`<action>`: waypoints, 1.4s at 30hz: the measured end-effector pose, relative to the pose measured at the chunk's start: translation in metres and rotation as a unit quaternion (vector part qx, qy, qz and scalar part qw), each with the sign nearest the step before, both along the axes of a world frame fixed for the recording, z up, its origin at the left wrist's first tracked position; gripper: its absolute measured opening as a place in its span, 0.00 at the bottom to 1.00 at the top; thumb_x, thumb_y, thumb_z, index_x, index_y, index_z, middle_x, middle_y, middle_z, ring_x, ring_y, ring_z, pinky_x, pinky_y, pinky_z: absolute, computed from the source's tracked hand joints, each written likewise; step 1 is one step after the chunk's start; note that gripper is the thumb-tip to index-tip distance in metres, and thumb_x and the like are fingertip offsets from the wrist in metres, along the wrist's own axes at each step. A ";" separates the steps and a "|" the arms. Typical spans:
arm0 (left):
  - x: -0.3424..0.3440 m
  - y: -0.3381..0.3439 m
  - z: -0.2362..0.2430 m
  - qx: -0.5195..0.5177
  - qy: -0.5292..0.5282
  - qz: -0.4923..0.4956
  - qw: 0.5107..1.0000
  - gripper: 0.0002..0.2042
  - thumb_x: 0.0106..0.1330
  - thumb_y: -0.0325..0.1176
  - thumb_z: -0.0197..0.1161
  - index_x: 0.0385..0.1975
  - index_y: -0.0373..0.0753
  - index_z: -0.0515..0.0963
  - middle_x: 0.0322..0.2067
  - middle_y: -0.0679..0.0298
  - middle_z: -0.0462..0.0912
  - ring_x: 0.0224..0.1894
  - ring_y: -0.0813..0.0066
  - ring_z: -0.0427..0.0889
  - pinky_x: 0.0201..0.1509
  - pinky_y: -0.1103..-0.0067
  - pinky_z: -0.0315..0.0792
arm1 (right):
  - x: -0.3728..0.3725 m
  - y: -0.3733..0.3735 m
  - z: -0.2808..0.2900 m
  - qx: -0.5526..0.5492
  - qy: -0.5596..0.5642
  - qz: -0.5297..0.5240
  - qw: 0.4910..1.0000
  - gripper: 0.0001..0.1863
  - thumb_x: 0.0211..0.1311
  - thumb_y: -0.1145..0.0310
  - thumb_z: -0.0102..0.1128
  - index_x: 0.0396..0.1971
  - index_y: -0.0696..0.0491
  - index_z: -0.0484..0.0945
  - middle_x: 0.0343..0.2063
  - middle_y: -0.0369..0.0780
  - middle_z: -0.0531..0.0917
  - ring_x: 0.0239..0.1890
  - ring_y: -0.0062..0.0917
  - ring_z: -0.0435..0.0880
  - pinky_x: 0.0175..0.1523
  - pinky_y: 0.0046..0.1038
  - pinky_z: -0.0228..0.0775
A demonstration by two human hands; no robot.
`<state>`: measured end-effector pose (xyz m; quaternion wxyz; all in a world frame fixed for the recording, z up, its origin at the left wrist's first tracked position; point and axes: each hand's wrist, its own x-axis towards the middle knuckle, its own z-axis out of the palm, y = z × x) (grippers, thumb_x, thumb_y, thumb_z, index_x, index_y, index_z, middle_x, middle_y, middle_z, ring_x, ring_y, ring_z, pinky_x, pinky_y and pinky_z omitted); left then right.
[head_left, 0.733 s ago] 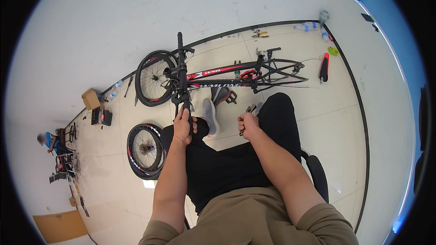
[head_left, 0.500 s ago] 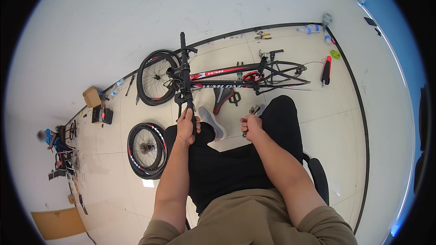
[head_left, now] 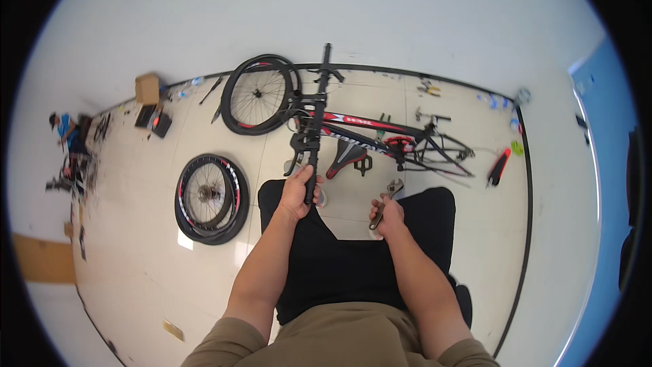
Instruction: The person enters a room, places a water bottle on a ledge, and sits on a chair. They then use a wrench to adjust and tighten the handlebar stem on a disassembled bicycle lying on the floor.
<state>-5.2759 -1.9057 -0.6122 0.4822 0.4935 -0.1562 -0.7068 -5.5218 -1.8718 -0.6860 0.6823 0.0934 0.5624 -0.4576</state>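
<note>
My left hand (head_left: pixel 297 192) is closed around the near end of the bicycle handlebar (head_left: pixel 317 122), on its black grip. Beyond my knees, the black and red bicycle frame (head_left: pixel 360 124) stretches away to the right, its rear fork without a wheel. An adjustable wrench (head_left: pixel 380 211) is in my right hand (head_left: pixel 390 217), jaw end pointing up and away. That hand hovers over the gap between my knees, apart from the frame. A black and red saddle (head_left: pixel 346 156) and a black pedal (head_left: pixel 363 166) show between the frame and my knees.
One spoked wheel (head_left: pixel 261 94) stands beside the handlebar; a wheel with a cassette (head_left: pixel 210 197) lies on the floor at left. Pliers (head_left: pixel 428 88), bottles (head_left: pixel 494 101) and a red-black tool (head_left: pixel 499 168) lie farther off. Another person (head_left: pixel 66 128) is at far left near a cardboard box (head_left: pixel 147 88).
My view has shifted, so the bicycle appears farther right. The wrench has turned in my right hand and shows more of its length. My left hand keeps its hold on the grip.
</note>
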 end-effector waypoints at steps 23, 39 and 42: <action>-0.014 -0.003 -0.005 -0.020 -0.076 -0.024 0.997 0.15 0.72 0.44 0.57 0.49 0.39 0.75 0.19 0.68 0.70 0.10 0.80 0.66 0.11 0.80 0.58 | 0.002 0.005 -0.001 0.013 0.069 0.211 0.975 0.11 0.66 0.68 0.53 0.24 0.45 0.64 0.14 0.27 0.59 0.13 0.15 0.54 0.18 0.21 0.48; -0.019 -0.003 0.005 -0.047 -0.110 -0.009 0.993 0.08 0.71 0.36 0.59 0.36 0.38 0.75 0.16 0.69 0.68 0.07 0.82 0.62 0.08 0.81 0.55 | -0.002 0.007 -0.002 -0.006 0.031 0.178 0.984 0.08 0.66 0.71 0.52 0.43 0.51 0.73 0.18 0.28 0.62 0.16 0.16 0.57 0.21 0.23 0.50; -0.019 0.002 0.009 -0.057 -0.130 -0.019 0.990 0.06 0.69 0.32 0.61 0.35 0.37 0.75 0.16 0.70 0.68 0.07 0.82 0.62 0.08 0.81 0.54 | -0.003 0.004 -0.003 -0.015 0.036 0.176 0.984 0.10 0.66 0.71 0.52 0.46 0.51 0.73 0.19 0.29 0.62 0.17 0.16 0.58 0.22 0.23 0.51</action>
